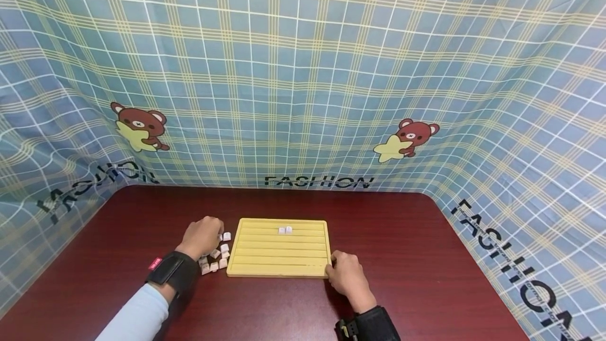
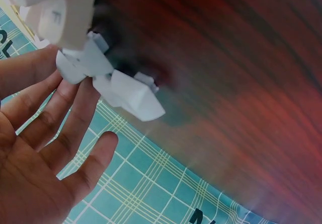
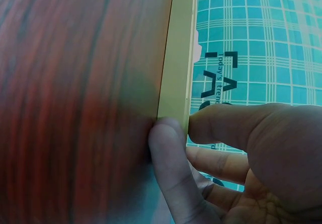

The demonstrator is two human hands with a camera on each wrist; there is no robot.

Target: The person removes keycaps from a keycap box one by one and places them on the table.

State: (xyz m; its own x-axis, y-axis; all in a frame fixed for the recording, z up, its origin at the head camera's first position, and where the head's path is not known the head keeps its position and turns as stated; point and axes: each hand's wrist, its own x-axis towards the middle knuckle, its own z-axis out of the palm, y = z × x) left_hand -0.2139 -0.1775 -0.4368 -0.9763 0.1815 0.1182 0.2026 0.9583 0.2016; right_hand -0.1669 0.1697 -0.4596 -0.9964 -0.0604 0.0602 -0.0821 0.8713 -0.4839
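A yellow ridged tray (image 1: 279,261) lies on the table, with two white keycaps (image 1: 289,230) standing side by side on an upper row. Left of it is a loose heap of pale keycaps (image 1: 223,263), some tipped over. My left hand (image 1: 203,236) reaches over the heap's far side; in the left wrist view its fairly straight fingers (image 2: 83,113) touch keycaps (image 2: 133,95). The thumb is hard to make out there. My right hand (image 1: 347,277) holds the tray's near right corner, and the right wrist view shows thumb and finger pinching the yellow edge (image 3: 176,58).
The dark red wooden table (image 1: 407,257) extends on both sides of the tray. A blue checked cloth (image 1: 293,93) with printed bears and lettering hangs behind and at the sides. Both wrists wear black bands (image 1: 177,271).
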